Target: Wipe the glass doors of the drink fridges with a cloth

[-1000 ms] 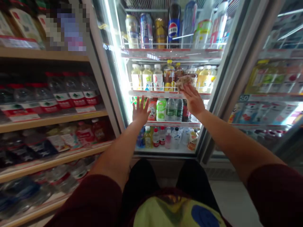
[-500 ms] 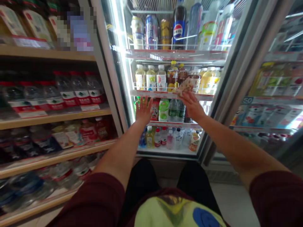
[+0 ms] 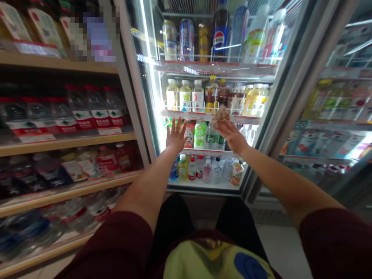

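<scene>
Both my arms reach into an open drinks cooler. My left hand [image 3: 176, 135] is open, fingers spread, up against the bottles just below the red-edged shelf rail [image 3: 200, 115]. My right hand [image 3: 231, 135] grips a crumpled beige cloth [image 3: 221, 115] and presses it on the front of that same rail, further right. Pale juice bottles [image 3: 185, 95] stand on the shelf above the rail. Green and clear bottles [image 3: 207, 135] stand below it, between my hands.
The cooler's glass door [image 3: 283, 93] stands open on the right, with another cooler [image 3: 334, 116] behind it. Wooden shelves [image 3: 66, 143] of bottled water run along the left. Cans and a cola bottle [image 3: 220, 35] fill the top shelf. Small bottles [image 3: 200, 168] sit on the bottom shelf.
My right hand has slid the cloth left and slightly down along the shelf rail. My left hand has barely moved.
</scene>
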Demonstrator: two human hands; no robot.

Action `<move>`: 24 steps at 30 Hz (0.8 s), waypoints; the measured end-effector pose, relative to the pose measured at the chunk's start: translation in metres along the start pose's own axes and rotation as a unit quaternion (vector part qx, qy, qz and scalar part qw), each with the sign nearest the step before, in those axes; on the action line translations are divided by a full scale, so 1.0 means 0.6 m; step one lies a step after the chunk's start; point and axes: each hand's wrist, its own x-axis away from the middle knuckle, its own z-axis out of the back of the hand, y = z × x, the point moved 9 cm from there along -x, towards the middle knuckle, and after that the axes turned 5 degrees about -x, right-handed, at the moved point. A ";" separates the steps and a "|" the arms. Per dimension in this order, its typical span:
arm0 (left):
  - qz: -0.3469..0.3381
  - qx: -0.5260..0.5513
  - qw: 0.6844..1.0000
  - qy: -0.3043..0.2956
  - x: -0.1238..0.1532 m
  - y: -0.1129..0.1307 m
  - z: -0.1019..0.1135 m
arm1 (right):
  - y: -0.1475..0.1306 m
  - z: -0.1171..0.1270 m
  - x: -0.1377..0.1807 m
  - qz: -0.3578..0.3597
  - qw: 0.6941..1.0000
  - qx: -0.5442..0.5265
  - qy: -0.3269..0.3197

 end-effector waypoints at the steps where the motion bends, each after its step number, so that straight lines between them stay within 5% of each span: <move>1: -0.002 -0.001 1.000 0.005 0.000 0.000 0.000 | -0.025 -0.027 0.012 0.040 0.998 -0.010 -0.043; 3: -0.010 0.000 1.000 0.011 0.001 -0.001 0.000 | -0.054 -0.052 0.028 0.103 0.990 -0.020 -0.095; 5: -0.011 0.003 1.000 0.013 0.003 -0.002 -0.001 | -0.042 -0.027 0.018 0.112 0.990 -0.017 -0.082; 10: -0.001 0.003 1.000 -0.001 0.004 -0.001 0.001 | 0.052 0.086 -0.044 -0.042 0.992 0.006 0.115; 12: 0.003 0.002 1.000 -0.007 0.004 0.000 0.004 | 0.031 0.055 -0.037 -0.053 0.993 0.002 0.103; 16: -0.002 0.003 1.000 -0.008 0.003 0.000 0.006 | -0.086 -0.091 0.031 0.098 0.987 -0.036 -0.121; 18: -0.005 0.004 1.000 -0.004 0.001 -0.001 0.004 | -0.100 -0.102 0.052 0.142 0.976 -0.036 -0.159; 20: -0.005 0.000 1.000 0.002 0.000 -0.003 0.002 | -0.066 -0.057 0.034 0.124 0.986 -0.015 -0.113; 24: -0.005 0.003 1.000 0.010 -0.001 -0.003 0.003 | 0.035 0.068 -0.036 -0.032 0.997 0.038 0.059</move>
